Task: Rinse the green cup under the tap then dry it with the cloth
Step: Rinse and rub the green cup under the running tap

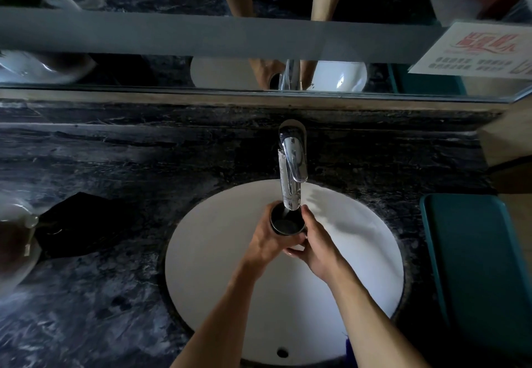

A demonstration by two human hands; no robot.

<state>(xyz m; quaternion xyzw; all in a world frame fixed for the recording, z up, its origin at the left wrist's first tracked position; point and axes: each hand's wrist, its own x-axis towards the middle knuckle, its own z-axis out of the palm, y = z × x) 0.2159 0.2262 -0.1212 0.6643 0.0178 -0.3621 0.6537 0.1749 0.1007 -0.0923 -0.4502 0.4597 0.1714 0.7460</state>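
The cup (285, 223) looks dark in this dim light and stands upright, mouth up, right beneath the chrome tap's spout (291, 177) over the white basin (218, 252). My left hand (266, 244) wraps round the cup's left side. My right hand (313, 245) grips its right side and lower part, thumb up along the rim. A dark cloth (83, 223) lies on the counter to the left of the basin. Whether water is running I cannot tell.
The counter (95, 295) is dark marble. A teal tray (475, 267) sits at the right of the basin. A blurred pale object (15, 241) is at the far left edge. A mirror (201, 42) runs along the back wall, with a printed sign (478, 49) at upper right.
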